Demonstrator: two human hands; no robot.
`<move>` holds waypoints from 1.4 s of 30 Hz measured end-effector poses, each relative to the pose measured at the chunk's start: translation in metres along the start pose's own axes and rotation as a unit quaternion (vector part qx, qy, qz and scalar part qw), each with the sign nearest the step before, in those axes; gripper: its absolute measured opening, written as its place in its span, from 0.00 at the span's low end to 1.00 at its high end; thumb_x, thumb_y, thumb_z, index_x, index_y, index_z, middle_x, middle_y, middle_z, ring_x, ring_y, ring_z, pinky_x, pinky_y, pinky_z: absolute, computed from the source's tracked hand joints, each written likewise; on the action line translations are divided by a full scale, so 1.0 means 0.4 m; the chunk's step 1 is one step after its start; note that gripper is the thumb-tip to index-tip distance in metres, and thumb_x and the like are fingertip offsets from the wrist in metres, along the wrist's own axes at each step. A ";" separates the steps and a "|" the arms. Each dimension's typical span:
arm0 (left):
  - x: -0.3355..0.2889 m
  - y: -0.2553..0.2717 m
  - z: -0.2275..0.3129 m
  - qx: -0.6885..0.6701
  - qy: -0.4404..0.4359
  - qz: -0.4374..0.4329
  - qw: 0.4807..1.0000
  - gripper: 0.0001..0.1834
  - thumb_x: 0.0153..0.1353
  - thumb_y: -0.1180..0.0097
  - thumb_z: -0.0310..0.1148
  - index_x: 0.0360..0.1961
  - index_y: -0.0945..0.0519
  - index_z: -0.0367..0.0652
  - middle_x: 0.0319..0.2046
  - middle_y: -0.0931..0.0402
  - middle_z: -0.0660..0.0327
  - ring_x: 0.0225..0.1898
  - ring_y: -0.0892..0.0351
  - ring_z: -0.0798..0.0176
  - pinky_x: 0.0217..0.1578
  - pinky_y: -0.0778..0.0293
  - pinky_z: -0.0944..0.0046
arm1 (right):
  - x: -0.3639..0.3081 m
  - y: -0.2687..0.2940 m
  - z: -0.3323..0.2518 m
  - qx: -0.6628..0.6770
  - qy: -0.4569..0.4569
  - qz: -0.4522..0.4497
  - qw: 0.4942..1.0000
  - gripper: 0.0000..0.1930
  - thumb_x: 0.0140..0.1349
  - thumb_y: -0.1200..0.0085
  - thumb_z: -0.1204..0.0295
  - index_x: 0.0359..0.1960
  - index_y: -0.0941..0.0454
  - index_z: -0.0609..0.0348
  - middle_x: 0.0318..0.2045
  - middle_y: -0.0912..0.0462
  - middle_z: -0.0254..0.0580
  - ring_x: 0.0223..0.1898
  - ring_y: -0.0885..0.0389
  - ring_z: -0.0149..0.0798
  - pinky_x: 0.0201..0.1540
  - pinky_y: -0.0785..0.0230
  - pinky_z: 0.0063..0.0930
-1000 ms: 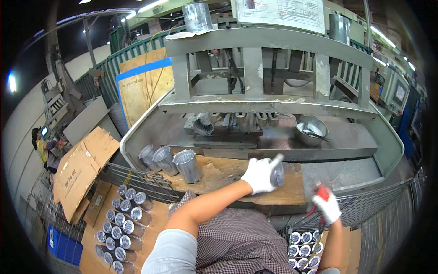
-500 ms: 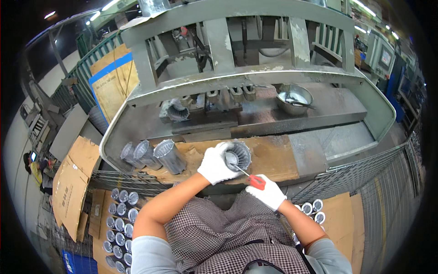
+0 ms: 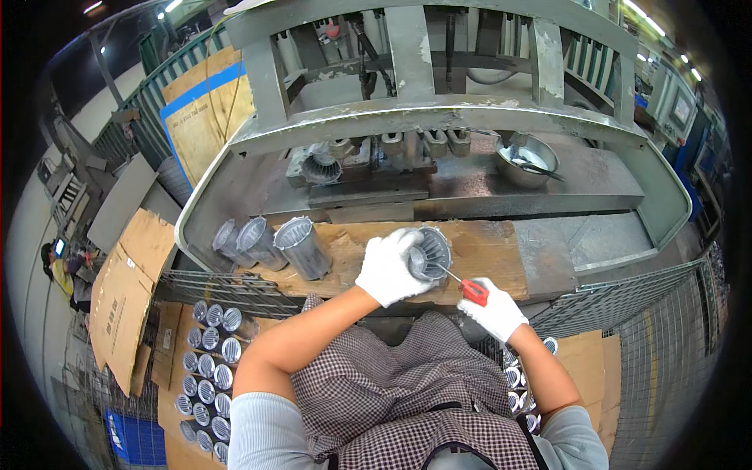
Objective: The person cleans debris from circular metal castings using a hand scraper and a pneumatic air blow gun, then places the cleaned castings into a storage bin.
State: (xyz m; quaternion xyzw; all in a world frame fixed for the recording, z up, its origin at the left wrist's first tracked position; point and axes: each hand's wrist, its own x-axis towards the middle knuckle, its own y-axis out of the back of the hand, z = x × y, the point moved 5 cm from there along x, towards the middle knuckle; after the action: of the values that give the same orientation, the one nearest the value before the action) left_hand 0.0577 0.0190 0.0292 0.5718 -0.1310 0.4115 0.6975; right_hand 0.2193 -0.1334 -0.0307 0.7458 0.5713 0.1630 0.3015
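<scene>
My left hand [image 3: 388,268], in a white glove, is closed round the side of a grey metal cylinder [image 3: 439,244] with ribs inside. The cylinder's open end is tilted up toward me. Gripped in my gloved right hand [image 3: 498,313] is a screwdriver-like tool with a red handle [image 3: 475,292] and a thin metal shaft. Its shaft reaches to the near right rim of the cylinder; whether the tip touches the metal I cannot tell. Left of my hands, a similar cylinder [image 3: 305,251] stands on the wooden board [image 3: 493,262], with two more beside it.
A grey machine frame [image 3: 415,59] spans the far side of the bench. On its bed sit a ribbed part [image 3: 321,168] and a metal bowl [image 3: 526,178] with a brush-like tool. Rows of finished-looking cylinders [image 3: 207,366] stand low left, near a cardboard sheet [image 3: 129,301]. Wire mesh [image 3: 627,301] lies right.
The whole view has shifted, so the bench appears farther right. My right hand and the red-handled tool have moved slightly right, away from the cylinder. My left hand still holds the cylinder.
</scene>
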 end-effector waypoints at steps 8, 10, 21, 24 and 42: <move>-0.013 0.005 -0.007 0.004 -0.009 0.012 1.000 0.39 0.27 0.22 0.51 0.40 0.21 0.37 0.41 0.19 0.49 0.39 0.17 0.47 0.40 0.21 0.54 | 0.010 -0.054 -0.069 0.050 0.020 -0.060 0.997 0.30 0.60 0.41 0.52 0.57 0.32 0.58 0.45 0.18 0.59 0.48 0.20 0.59 0.51 0.28 0.41; -0.015 0.010 -0.012 -0.007 -0.007 0.022 1.000 0.40 0.28 0.22 0.52 0.40 0.21 0.36 0.41 0.19 0.49 0.39 0.17 0.47 0.40 0.21 0.54 | 0.014 -0.046 -0.076 0.035 0.024 -0.046 0.998 0.30 0.60 0.41 0.51 0.57 0.32 0.58 0.45 0.18 0.60 0.48 0.20 0.59 0.51 0.28 0.41; -0.006 0.007 0.005 0.042 -0.019 0.028 0.999 0.39 0.29 0.23 0.54 0.41 0.20 0.38 0.42 0.19 0.49 0.41 0.17 0.49 0.39 0.22 0.55 | -0.001 -0.033 -0.075 0.054 0.022 -0.067 0.996 0.31 0.60 0.41 0.50 0.58 0.32 0.59 0.47 0.19 0.59 0.50 0.20 0.58 0.53 0.29 0.40; -0.017 0.001 0.005 0.034 -0.004 0.010 0.999 0.39 0.29 0.23 0.53 0.41 0.20 0.39 0.43 0.19 0.51 0.42 0.18 0.49 0.40 0.23 0.55 | 0.005 -0.025 -0.077 0.044 0.006 -0.052 0.998 0.31 0.60 0.41 0.50 0.58 0.31 0.59 0.49 0.20 0.59 0.52 0.21 0.57 0.55 0.30 0.38; -0.001 -0.005 0.016 0.054 0.015 -0.011 0.998 0.38 0.31 0.26 0.57 0.42 0.20 0.43 0.40 0.19 0.54 0.39 0.17 0.51 0.38 0.24 0.55 | -0.005 0.024 -0.010 0.020 -0.023 0.001 1.000 0.32 0.58 0.41 0.46 0.55 0.29 0.58 0.42 0.18 0.58 0.45 0.18 0.56 0.48 0.27 0.38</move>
State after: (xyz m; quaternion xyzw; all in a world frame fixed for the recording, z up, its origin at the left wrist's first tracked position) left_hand 0.0610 0.0130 0.0296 0.6041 -0.0918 0.4184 0.6720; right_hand 0.2236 -0.1357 -0.0211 0.7559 0.5664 0.1350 0.2992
